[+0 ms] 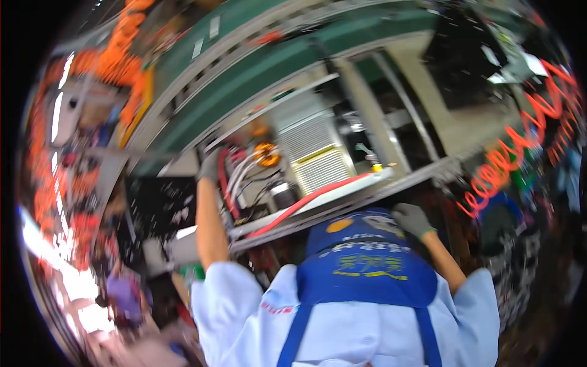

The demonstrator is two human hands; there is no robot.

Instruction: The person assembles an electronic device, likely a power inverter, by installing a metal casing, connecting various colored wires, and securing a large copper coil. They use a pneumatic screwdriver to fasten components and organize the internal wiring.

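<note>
A long open metal case (371, 178) lies across the line in front of me, with electronic parts inside. It holds a ribbed silver heat sink (323, 171), a copper-wound ring coil (267, 155), a dark cylindrical capacitor (284, 195) and thick white cables (241, 174). My left hand (210, 166), in a grey glove, is at the case's left end beside a red cable (227, 183); its fingers are blurred and partly hidden. My right hand (413, 220), also gloved, is low by the bench's front edge, apart from the case. Blur hides its finger shape. Another red cable (306, 199) runs along the case's near side.
A green conveyor belt (244, 109) passes beyond the case. Red coiled hose (489, 183) hangs at the right and orange coiled hose (116, 55) at the far left. A black panel (160, 205) stands left of my left arm. A person in purple (125, 296) is at the lower left.
</note>
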